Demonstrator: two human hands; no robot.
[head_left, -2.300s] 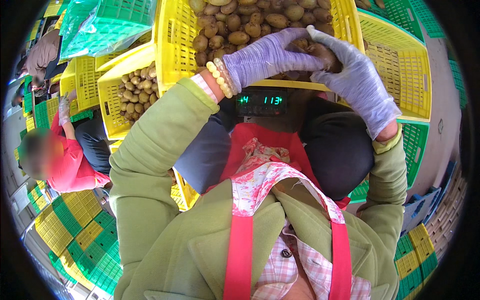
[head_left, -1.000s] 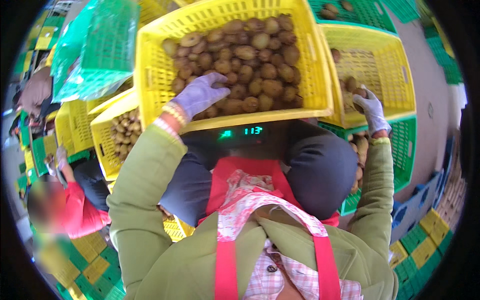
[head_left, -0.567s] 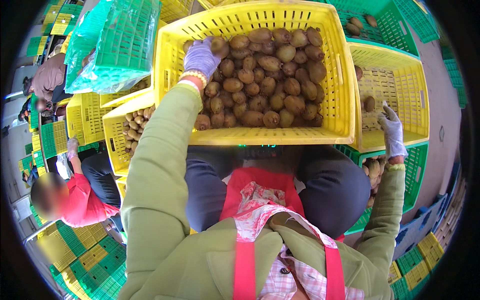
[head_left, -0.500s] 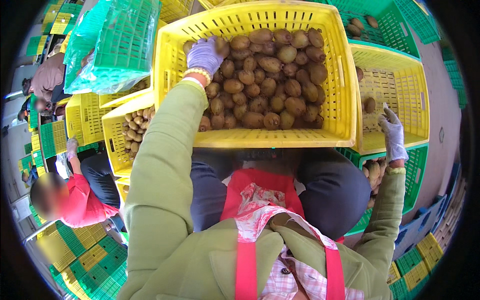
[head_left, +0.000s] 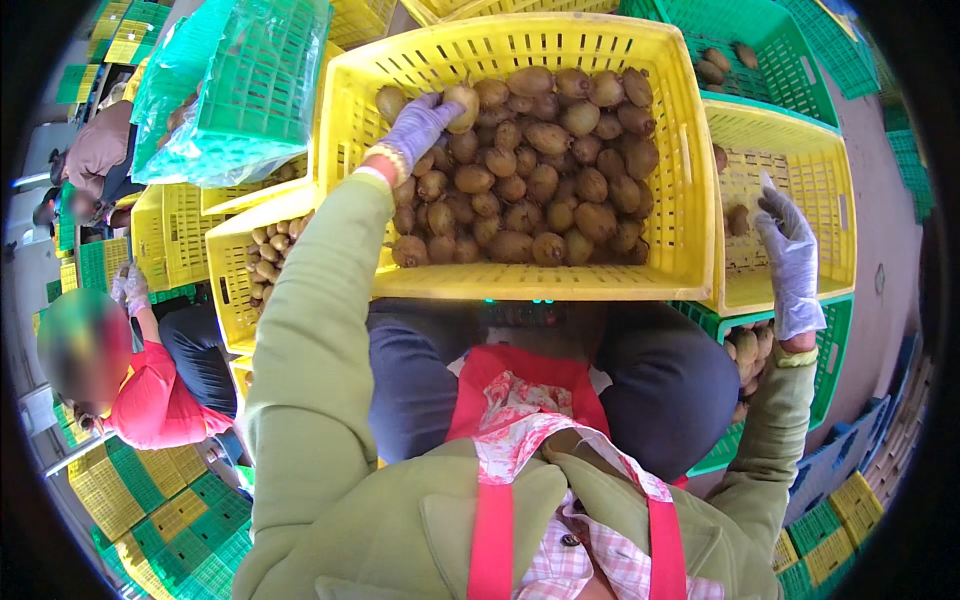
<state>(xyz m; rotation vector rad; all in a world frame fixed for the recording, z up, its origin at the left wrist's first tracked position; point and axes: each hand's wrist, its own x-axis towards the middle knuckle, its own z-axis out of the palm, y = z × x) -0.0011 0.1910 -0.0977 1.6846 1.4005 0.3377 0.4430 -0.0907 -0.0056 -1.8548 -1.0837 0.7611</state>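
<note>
A large yellow crate (head_left: 520,284) full of brown kiwifruit (head_left: 510,175) stands in front of me. Over its left part, my left hand (head_left: 415,135), in a thin purple-white glove, pinches a kiwifruit (head_left: 462,108) between thumb and fingers. My right hand (head_left: 788,255), gloved the same way, hovers above the right-hand yellow crate (head_left: 835,195). A small pale, pointed piece (head_left: 766,180) sticks up from its closed fingertips; its kind cannot be made out. Close to that hand a few kiwifruit (head_left: 738,220) lie in the crate.
A green crate (head_left: 830,370) with longish fruit stands under the right crate. At far right is another green crate (head_left: 790,60). To the left are a yellow crate of kiwifruit (head_left: 225,275) and a plastic-wrapped green crate (head_left: 260,90). A person in red (head_left: 165,400) sits at left.
My left hand has drawn slightly toward me, turning with a kiwifruit now plainly lifted in its fingers. My right hand has tilted more upright over the right crate. The person at left has moved.
</note>
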